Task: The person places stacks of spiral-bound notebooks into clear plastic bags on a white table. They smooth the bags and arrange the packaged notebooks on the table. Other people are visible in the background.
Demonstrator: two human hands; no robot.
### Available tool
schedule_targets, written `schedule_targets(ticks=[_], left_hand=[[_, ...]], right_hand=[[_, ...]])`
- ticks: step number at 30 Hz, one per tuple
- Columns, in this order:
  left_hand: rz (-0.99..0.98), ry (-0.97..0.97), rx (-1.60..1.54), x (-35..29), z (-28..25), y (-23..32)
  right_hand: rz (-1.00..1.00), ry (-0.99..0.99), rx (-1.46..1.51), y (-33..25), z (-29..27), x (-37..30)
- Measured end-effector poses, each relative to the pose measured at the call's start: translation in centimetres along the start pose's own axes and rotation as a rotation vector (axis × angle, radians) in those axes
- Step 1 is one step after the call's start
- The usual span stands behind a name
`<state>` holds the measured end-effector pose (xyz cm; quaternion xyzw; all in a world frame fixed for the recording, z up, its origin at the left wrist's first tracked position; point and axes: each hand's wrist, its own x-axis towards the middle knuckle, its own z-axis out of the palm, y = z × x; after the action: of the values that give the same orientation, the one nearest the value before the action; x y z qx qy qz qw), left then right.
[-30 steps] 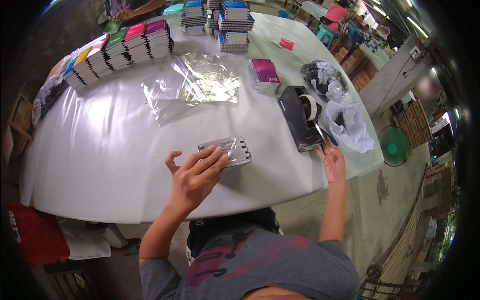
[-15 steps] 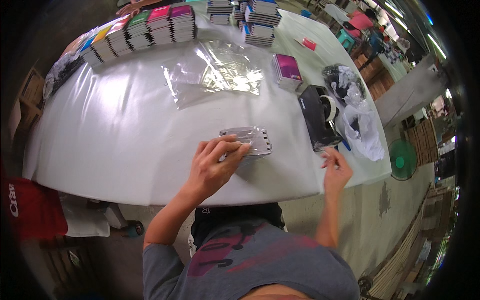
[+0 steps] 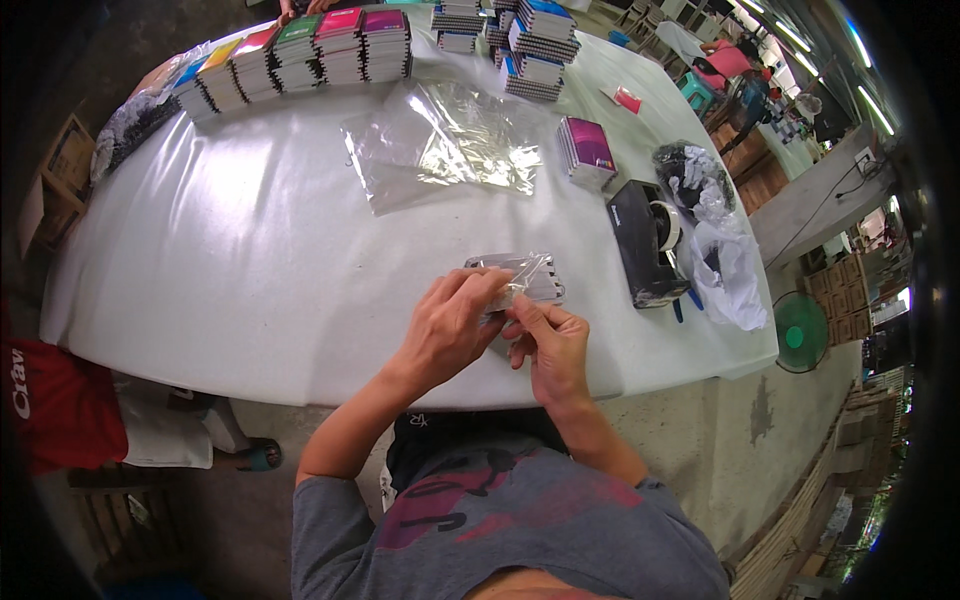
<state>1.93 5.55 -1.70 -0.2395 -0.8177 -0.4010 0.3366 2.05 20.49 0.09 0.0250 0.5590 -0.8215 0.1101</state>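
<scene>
White table (image 3: 270, 270); co-worker's hands (image 3: 288, 14) cut off at top. Film-wrapped pack (image 3: 543, 284) near front edge, partly hidden under left hand (image 3: 455, 310); its grip can't be told. Right hand (image 3: 550, 350) touches pack's near side, fingertips bunched; closure unclear.

The view looks down from the wearer's head through a wide fisheye lens, facing forward over the tabletop (image 3: 260, 290). It stands upright: the shirt (image 3: 500, 530) fills six o'clock, very near the lens; the pack (image 3: 545, 285) lies close, just off centre toward two; the notebooks (image 3: 297, 60) at eleven sit farther off. Edges bend toward a dark round rim.
</scene>
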Motion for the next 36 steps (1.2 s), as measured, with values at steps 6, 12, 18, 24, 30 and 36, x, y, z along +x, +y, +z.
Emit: schedule_targets(ticks=[6, 12, 18, 24, 30, 36], left_hand=[[0.135, -0.092, 0.145, 0.3, -0.3, -0.2], [-0.085, -0.243, 0.321, -0.1, -0.5, 1.2], [-0.108, -0.378, 0.289, 1.7, -2.5, 1.8], [-0.15, -0.467, 0.409, 4.7, -1.7, 2.6], [-0.174, -0.57, 0.44, 6.6, 2.0, 1.7], [-0.479, -0.072, -0.606, 4.2, 0.0, 1.1]], right_hand=[[0.057, 0.01, -0.024, 0.8, -0.8, 0.1], [-0.037, 0.024, -0.184, 1.0, -0.6, 0.2], [-0.224, 0.068, -0.532, 2.8, -2.3, 0.8], [-0.74, 0.109, -0.812, 6.1, -3.8, 2.7], [-0.293, -0.097, -0.899, 5.6, -4.4, 1.4], [0.103, -0.629, -0.168, 7.6, -5.6, 0.0]])
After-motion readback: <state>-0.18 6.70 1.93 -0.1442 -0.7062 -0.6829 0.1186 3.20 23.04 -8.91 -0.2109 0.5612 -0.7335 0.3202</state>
